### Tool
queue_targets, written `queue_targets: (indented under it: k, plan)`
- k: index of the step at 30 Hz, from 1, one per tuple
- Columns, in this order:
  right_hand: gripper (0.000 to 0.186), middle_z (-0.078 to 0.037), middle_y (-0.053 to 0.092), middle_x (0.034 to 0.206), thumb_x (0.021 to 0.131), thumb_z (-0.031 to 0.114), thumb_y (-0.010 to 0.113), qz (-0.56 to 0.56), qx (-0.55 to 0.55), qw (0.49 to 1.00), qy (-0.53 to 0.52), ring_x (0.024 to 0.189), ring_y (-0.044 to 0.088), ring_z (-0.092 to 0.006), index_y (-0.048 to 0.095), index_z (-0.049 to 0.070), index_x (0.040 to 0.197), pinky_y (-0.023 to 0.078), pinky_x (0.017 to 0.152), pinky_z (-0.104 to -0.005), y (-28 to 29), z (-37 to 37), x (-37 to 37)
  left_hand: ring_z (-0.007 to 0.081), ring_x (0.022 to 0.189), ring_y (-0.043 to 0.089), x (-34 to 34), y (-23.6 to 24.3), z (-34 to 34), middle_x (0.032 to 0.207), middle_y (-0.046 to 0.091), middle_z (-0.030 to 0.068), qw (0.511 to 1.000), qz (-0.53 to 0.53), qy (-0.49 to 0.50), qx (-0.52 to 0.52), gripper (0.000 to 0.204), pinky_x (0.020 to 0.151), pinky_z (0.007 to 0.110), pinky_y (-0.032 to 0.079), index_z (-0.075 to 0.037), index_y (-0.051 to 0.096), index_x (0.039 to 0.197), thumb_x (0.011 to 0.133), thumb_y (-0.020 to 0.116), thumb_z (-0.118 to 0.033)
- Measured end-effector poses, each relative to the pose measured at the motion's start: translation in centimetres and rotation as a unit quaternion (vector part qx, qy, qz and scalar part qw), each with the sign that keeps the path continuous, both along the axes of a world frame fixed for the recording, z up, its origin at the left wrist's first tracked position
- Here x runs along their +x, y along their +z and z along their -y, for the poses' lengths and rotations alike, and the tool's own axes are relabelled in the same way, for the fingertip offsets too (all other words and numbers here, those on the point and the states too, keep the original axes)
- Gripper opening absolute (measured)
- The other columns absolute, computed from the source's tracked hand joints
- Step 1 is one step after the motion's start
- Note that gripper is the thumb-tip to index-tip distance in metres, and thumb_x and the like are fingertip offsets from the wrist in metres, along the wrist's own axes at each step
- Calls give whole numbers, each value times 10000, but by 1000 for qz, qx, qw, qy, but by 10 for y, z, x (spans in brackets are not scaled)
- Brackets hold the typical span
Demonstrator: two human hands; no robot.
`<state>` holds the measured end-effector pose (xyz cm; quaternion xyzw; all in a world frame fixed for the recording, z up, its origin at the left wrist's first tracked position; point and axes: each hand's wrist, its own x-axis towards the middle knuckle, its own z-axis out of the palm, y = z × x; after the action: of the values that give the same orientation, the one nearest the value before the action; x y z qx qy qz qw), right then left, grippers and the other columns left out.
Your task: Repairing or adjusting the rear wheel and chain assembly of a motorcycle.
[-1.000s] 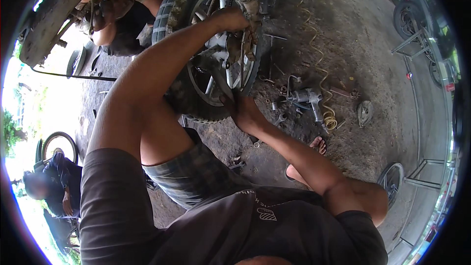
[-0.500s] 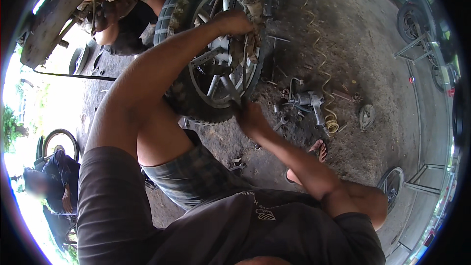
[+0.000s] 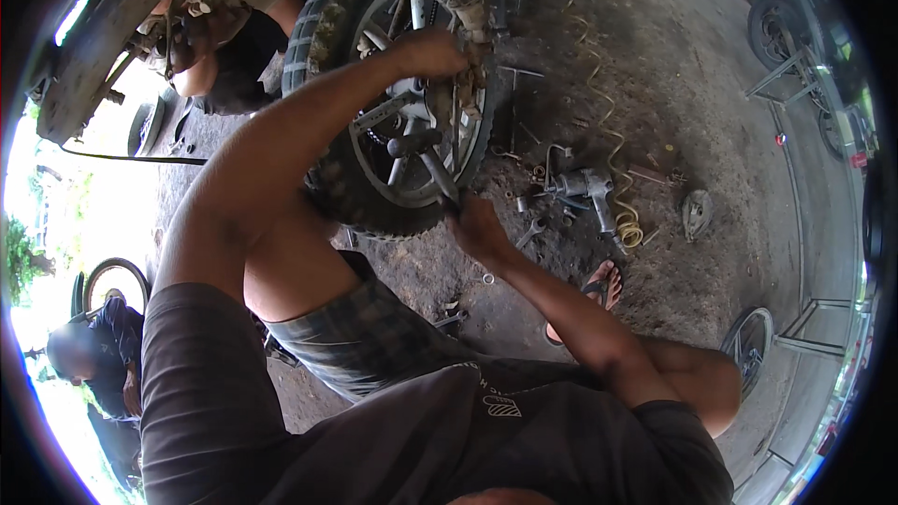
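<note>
A muddy motorcycle wheel (image 3: 327, 187) with a knobby tire and silver spokes is in front of me, beside a grimy fork (image 3: 472, 23). My left hand (image 3: 430, 54) is closed at the rusty, dirty parts by the fork, its fingertips hidden, so what it grips I cannot make out. My right hand (image 3: 472, 224) grips the handle of a hammer (image 3: 435, 168) low on the wheel's right side, the dark head angled up-left over the spokes near the hub.
An air impact wrench (image 3: 585, 187), coiled hose (image 3: 629, 229), sockets and wrenches (image 3: 531, 232) lie on the dirty floor. A co-worker (image 3: 257, 37) works at upper left under vehicle parts. Another person (image 3: 117, 355) is at lower left. Spare wheels (image 3: 748, 346) stand along the right.
The hammer in my right hand has shifted slightly, its head now standing out over the spokes below the hub. My left hand has moved slightly, staying at the fork.
</note>
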<state>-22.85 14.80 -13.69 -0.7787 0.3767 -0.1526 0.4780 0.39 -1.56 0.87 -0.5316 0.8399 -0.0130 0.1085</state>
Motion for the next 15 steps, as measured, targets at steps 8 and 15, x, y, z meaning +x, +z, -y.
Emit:
queue_targets:
  k: [8, 15]
  plan:
    - [401, -268, 639, 702, 976, 373, 588, -22, -43, 999, 12, 691, 661, -459, 591, -26, 1016, 500, 586, -537, -44, 10, -12, 373, 872, 695, -15, 9, -13, 920, 696, 202, 992, 6, 98, 74, 265, 789, 488, 565, -50, 700, 873, 869, 519, -244]
    - [306, -223, 668, 742, 956, 275, 618, 36, 127, 990, 50, 694, 684, -364, 617, -9, 1072, 533, 586, -460, -58, 32, -26, 365, 845, 701, -20, 13, -29, 895, 698, 195, 994, -37, 99, 31, 198, 770, 478, 573, -76, 703, 884, 857, 558, -208]
